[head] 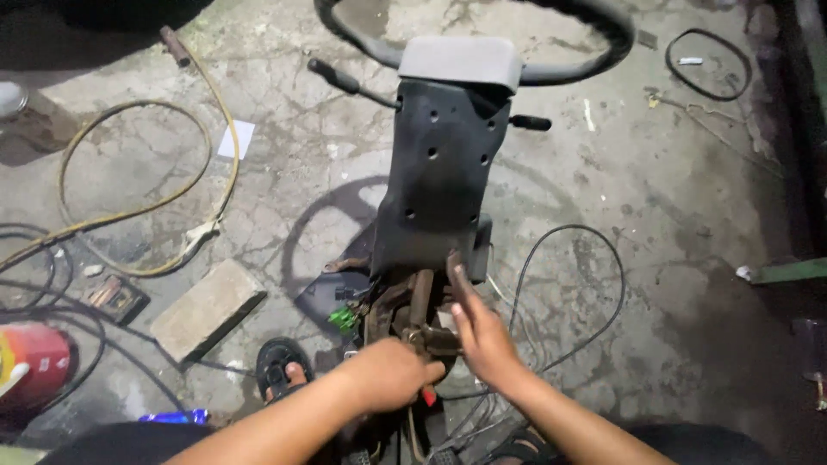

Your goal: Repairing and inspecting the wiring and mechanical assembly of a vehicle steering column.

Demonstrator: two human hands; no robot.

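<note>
Left hand (389, 372), low centre of the frame, fisted tight around something at the rusty base of the steering column (439, 164) — a tool or a fitting, cannot tell which. Right hand (479, 331) just beside it, fingers together and stretched flat, fingertips laid against the rusted shaft and bracket (419, 312) below the dark plastic shroud; resting there, not clamped on anything.

Column lying along the floor, running from centre frame up to the top edge. Probably heavy and stiff: steel shaft, cast bracket, rigid shroud. Rust likely rough rather than slippery, maybe sharp-edged. Best taken at the bare shaft or bracket; loose wiring and the green connector (344, 319) at lower centre look fragile, poor places to pull. Sandalled foot (282, 368) at lower left of the hands.

Farther out: concrete block (207, 308) at centre left, red cylinder (30, 362) at the left edge, yellow hose (142, 155) coiled at upper left, black cable (568, 284) looping right of centre. Stalk levers (345, 80) sticking out either side near the top, likely snappable. Steering wheel (525, 65) with grey centre pad at top centre, a sound grip for dragging. Cracked concrete floor (672, 189) beneath all.
</note>
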